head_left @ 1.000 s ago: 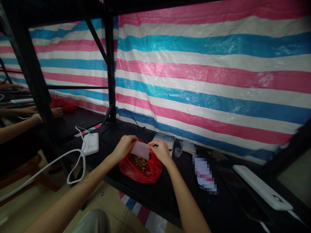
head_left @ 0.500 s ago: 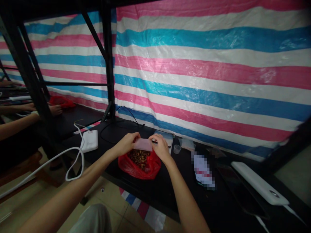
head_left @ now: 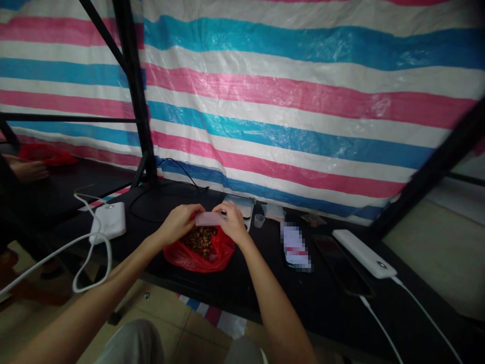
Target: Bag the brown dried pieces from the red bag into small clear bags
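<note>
My left hand (head_left: pixel 184 221) and my right hand (head_left: pixel 232 221) pinch the two sides of a small translucent plastic bag (head_left: pixel 209 219), stretched level between them. It seems flat, and I cannot make out anything inside it. Just below and in front lies an open red plastic bag (head_left: pixel 197 261) on the black table (head_left: pixel 265 288). Small brown, shiny pieces (head_left: pixel 200 239), perhaps nuts or seeds, fill its opening. Beyond my right hand a pale flat device (head_left: pixel 242 206) is partly covered. A small clear cup (head_left: pixel 259 220) stands right of that hand.
A white power bank (head_left: pixel 108 222) with a looping white cable (head_left: pixel 91 287) is on the left. Toward the right lie a pixelated phone (head_left: pixel 295 245), a dark phone (head_left: pixel 343 268) and another white power bank (head_left: pixel 364 253). Another person's hand (head_left: pixel 28 169) is near a red bag (head_left: pixel 47 154).
The view has swung right, so the table and its objects sit further left in the picture. Both hands keep hold of the small plastic bag above the red bag.
</note>
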Available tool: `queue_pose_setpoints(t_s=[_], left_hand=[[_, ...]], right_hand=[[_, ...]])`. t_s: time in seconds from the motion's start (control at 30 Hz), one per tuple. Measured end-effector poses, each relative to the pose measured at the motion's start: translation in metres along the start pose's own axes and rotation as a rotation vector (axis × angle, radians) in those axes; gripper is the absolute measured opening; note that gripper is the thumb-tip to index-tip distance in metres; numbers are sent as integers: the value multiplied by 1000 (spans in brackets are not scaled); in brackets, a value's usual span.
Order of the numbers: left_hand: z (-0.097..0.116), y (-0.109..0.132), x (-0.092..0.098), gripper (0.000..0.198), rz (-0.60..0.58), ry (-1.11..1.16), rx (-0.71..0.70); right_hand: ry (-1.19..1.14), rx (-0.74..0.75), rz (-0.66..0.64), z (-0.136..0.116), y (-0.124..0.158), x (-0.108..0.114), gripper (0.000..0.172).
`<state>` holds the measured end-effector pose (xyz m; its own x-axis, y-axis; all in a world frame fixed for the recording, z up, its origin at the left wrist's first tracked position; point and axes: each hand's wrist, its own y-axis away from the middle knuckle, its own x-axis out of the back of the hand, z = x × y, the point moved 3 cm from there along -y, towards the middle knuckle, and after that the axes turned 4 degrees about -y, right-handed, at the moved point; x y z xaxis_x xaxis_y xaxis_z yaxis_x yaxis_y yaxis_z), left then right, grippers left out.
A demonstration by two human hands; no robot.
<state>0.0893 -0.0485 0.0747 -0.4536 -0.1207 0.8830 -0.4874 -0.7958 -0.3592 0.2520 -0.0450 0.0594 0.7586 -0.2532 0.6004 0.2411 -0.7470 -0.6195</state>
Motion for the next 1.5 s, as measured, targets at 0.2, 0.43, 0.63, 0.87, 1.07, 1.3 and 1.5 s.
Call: queue_pose_setpoints(t_s=[0.2,0.43,0.63,0.87,1.07,1.3,1.5], left_hand=[[7,-5,-1,34,-81,-213,64],[-4,-6,-5,22,-101,-170,-4],[-18,-13,-2,29,-107,302,29],[-28,-11,-7,28,-85,628,195],[-49,-20,-7,35,279,733,344],[-100,-7,-22,32,547,643,506],[-103,2,-33,31,567,684,529]], right_hand=[[49,0,-43,2,2,-2,15],[28,-22,-77,2,3,-10,16],[-257,-92,-4,6,-1,-2,17],[-370,-148,128,3,-1,-8,17],[-443,-400,385,40,-4,28,29],[323,-839,674,99,37,110,23],[558,-1017,511,118,50,110,18]])
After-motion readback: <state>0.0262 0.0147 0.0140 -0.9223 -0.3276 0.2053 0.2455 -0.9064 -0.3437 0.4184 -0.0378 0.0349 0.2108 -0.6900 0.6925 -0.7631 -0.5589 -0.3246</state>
